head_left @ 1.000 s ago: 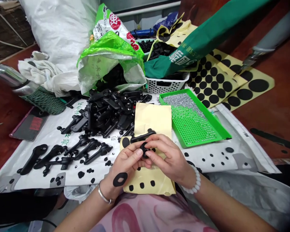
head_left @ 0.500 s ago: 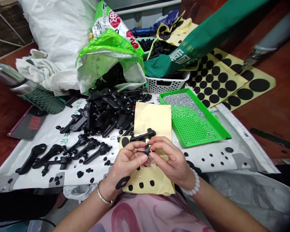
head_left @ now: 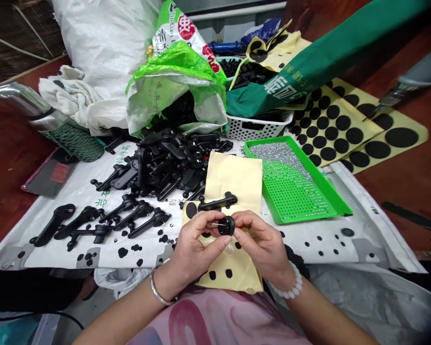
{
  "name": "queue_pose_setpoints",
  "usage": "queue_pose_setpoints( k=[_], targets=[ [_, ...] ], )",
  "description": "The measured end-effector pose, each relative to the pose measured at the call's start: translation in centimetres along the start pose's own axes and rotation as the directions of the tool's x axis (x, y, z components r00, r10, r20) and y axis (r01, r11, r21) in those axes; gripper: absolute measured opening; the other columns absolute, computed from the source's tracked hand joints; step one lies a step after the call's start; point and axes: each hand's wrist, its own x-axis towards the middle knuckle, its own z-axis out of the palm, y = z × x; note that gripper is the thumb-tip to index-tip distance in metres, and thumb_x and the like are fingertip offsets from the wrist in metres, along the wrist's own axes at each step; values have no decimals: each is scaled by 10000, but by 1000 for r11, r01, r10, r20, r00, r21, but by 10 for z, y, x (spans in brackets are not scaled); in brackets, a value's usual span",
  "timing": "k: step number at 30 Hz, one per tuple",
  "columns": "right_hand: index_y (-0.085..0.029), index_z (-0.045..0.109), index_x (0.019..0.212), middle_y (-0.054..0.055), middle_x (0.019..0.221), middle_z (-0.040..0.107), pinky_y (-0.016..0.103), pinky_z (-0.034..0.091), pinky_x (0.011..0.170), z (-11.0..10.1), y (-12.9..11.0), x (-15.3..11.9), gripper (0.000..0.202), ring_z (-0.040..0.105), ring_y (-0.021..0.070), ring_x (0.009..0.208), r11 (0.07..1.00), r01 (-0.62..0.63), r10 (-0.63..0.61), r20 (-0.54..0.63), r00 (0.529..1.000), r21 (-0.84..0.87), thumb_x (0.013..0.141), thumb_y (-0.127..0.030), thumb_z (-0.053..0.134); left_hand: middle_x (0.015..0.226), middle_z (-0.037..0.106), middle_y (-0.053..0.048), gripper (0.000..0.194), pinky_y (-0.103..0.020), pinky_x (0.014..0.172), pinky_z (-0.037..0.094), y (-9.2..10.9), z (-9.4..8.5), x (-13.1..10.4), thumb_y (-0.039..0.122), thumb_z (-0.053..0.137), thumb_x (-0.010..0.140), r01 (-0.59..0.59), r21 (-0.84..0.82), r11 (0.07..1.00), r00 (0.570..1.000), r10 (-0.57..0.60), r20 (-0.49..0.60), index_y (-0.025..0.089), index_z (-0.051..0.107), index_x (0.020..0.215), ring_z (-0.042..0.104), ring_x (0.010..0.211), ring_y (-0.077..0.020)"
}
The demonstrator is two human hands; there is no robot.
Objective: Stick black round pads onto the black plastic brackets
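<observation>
Between my two hands is a small round black part [head_left: 226,225] with a thin metal pin sticking out to its left. My left hand [head_left: 197,244] pinches it from the left, and my right hand [head_left: 262,242] grips its right edge. Just beyond my fingers, a black arm-shaped part [head_left: 219,201] rests on yellow backing sheets [head_left: 234,175] that carry black stickers. Several more black arm parts [head_left: 120,215] lie in a loose group at the left, in front of a big pile of them [head_left: 165,158].
A green tray [head_left: 298,187] of small metal pieces stands right of the sheets. Behind are a green and white bag [head_left: 175,76], a white basket [head_left: 258,125] and sheets of round black stickers [head_left: 332,127]. At the left are a bottle [head_left: 68,136] and a phone [head_left: 50,175].
The round black part has turned from edge-on to showing more of its face, still between both hands. The whole view has shifted, so the table things appear further right.
</observation>
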Motion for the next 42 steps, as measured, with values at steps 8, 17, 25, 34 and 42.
queue_pose_setpoints(
  k=[8, 17, 25, 34, 42],
  targets=[
    [-188, 565, 819, 70, 892, 607, 331, 515, 768, 0, 4, -8, 17, 599, 178, 862, 998, -64, 64, -59, 996, -13, 811, -203, 561, 938, 583, -63, 374, -259, 706, 484, -5, -7, -1, 238, 674, 729, -41, 74, 996, 994, 33, 106, 222, 631, 1100, 569, 737, -143],
    [-192, 552, 902, 93, 902, 606, 323, 484, 655, -47, 0, -33, 141, 592, 213, 853, 690, 2, -288, -272, 918, -724, 772, -159, 592, 1071, 602, -102, 325, -368, 896, 381, 3, -15, 27, 224, 586, 783, -267, 447, 854, 964, 237, 124, 229, 625, 1106, 535, 975, -252],
    [-155, 634, 832, 142, 983, 607, 318, 458, 593, -40, 12, -36, 130, 597, 200, 693, 259, -46, -280, -121, 952, -965, 814, -249, 545, 878, 616, -86, 348, -371, 833, 405, -8, 4, 62, 127, 500, 789, -315, 717, 622, 946, 141, 293, 210, 595, 1113, 548, 887, -247],
    [-129, 629, 915, 140, 1018, 601, 307, 499, 654, -42, 18, -34, 158, 622, 207, 782, 411, -14, -363, -177, 915, -912, 823, -222, 541, 1102, 650, -83, 360, -337, 902, 446, -1, -7, 67, 250, 616, 761, -34, 69, 997, 999, 32, 36, 159, 601, 1109, 596, 1003, -219],
    [-119, 581, 1025, 180, 1095, 550, 404, 509, 796, -43, 6, -33, 240, 579, 274, 968, 524, 52, -420, -205, 884, -850, 793, -179, 569, 1032, 665, -92, 348, -325, 823, 493, 6, -2, 60, 242, 610, 766, -64, 144, 988, 998, 61, 25, 139, 583, 1097, 620, 913, -201]
  ],
)
